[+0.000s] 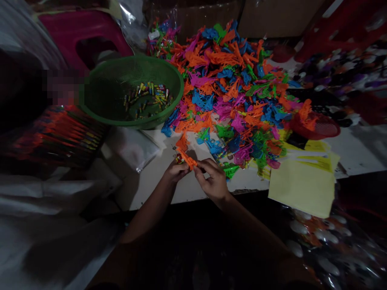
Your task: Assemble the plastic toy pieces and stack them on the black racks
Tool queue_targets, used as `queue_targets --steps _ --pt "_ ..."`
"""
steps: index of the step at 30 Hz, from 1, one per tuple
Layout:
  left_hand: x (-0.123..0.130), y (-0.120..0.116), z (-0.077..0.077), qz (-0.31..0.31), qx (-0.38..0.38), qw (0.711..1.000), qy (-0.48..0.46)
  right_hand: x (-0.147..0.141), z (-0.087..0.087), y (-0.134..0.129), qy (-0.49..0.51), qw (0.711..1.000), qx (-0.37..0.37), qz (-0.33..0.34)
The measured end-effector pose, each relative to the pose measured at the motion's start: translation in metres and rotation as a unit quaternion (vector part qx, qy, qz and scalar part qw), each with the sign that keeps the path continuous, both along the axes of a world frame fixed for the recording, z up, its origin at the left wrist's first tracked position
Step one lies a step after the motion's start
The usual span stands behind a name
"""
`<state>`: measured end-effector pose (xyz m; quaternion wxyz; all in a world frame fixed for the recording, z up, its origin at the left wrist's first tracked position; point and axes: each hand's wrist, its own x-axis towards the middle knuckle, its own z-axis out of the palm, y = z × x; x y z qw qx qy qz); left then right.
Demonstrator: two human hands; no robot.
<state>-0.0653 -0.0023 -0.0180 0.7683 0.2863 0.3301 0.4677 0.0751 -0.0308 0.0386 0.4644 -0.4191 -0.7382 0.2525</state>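
Both my hands meet above the front edge of the white table [151,189]. Pinched in the fingers of my left hand [177,171] is an orange plastic piece [189,160], its exact kind too small and dim to tell. A small multicoloured bit shows beside it at the left fingers. My right hand [213,179] closes thumb and forefinger on the near end of the same orange piece. Just beyond lie more orange pieces [182,141], and a green piece [230,170] rests to the right of my right hand.
A large heap of bright plastic pieces [208,80] covers the table's back. Left of it stands a green basket [136,121] holding small printed cylinders [149,89]. Yellow sheets [302,189] and a red basket [329,129] are at right; a pink stool [87,28] is behind.
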Motion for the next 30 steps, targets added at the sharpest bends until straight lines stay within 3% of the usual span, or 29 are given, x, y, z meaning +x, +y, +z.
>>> queue_targets --steps 9,19,30 --pt "0.0048 0.0001 -0.0031 0.057 0.017 0.998 0.002 0.0047 0.0021 0.0065 -0.005 1.000 -0.002 -0.015" --pt "0.0054 0.0002 -0.0079 0.035 0.009 0.999 -0.016 0.0052 -0.0044 0.0107 0.009 0.999 -0.028 -0.028" --pt "0.0101 0.0003 -0.0047 0.065 -0.002 0.998 -0.020 0.0071 -0.0047 0.0099 0.000 1.000 -0.015 -0.023"
